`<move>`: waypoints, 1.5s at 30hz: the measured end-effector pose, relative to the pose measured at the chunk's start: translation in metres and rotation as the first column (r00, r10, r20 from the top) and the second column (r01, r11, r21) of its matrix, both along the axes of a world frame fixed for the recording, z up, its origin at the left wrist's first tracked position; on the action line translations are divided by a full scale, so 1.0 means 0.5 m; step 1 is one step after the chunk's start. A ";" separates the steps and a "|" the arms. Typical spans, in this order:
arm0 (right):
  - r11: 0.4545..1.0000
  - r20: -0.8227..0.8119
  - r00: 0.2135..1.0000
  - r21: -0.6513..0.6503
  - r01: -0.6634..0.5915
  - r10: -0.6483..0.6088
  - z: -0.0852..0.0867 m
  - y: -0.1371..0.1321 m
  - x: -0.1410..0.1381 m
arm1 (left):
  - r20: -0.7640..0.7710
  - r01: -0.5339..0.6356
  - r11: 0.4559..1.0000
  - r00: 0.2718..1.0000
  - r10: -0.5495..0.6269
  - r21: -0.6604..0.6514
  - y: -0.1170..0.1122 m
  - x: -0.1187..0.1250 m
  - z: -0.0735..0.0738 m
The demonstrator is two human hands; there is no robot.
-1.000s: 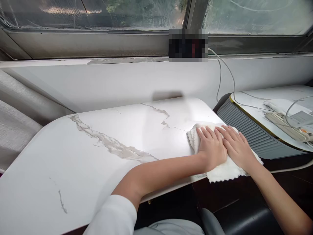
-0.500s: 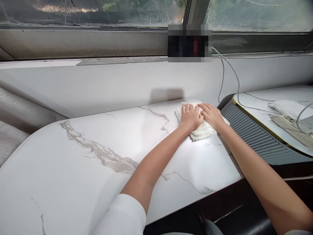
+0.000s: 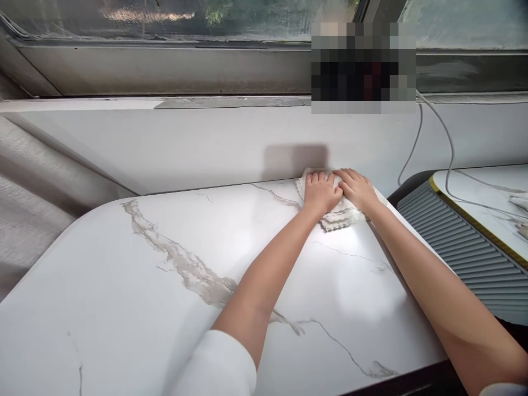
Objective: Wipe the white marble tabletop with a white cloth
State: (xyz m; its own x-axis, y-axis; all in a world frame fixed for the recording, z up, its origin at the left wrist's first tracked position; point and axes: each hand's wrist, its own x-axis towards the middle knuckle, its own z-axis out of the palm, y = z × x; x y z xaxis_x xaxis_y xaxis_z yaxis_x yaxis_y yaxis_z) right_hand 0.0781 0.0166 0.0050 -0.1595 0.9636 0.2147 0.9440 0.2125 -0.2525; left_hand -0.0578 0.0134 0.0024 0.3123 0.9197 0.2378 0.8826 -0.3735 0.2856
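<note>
A white folded cloth (image 3: 336, 221) lies on the white marble-patterned tabletop (image 3: 173, 231), close against the back edge by the wall. My left hand (image 3: 320, 193) rests flat on its left part, fingers pointing forward and slightly apart. Beside it my right hand (image 3: 355, 191) presses down on the right part, fingers stretched forward and to the left. The two hands meet at the thumbs. Both palms face down, so the cloth beneath them is partly hidden.
A low white wall (image 3: 206, 148) runs behind the table under a window (image 3: 231, 22). To the right stands a second marbled table with a grey ribbed side (image 3: 462, 242). A white cable (image 3: 449, 137) hangs there. A pale curtain (image 3: 33, 181) hangs at left. A blurred-out object (image 3: 363, 71) sits by the window.
Both hands and the cloth have slid left and back across the tabletop, now covering part of a grey vein. The view has turned left, so the second table sits farther right.
</note>
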 end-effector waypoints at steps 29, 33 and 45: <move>0.993 0.172 0.985 0.121 0.003 -0.024 -0.029 -0.347 0.004 | -0.143 0.097 0.992 0.986 -0.085 0.079 -0.321 -0.015 -0.008; 0.990 0.177 0.983 0.136 0.022 -0.046 -0.031 -0.419 -0.001 | -0.156 0.140 0.987 0.979 -0.127 0.074 -0.388 -0.022 -0.004; 0.995 0.177 0.984 0.096 -0.011 -0.006 -0.024 -0.500 -0.071 | -0.182 0.174 0.984 0.969 -0.165 0.036 -0.475 -0.099 0.009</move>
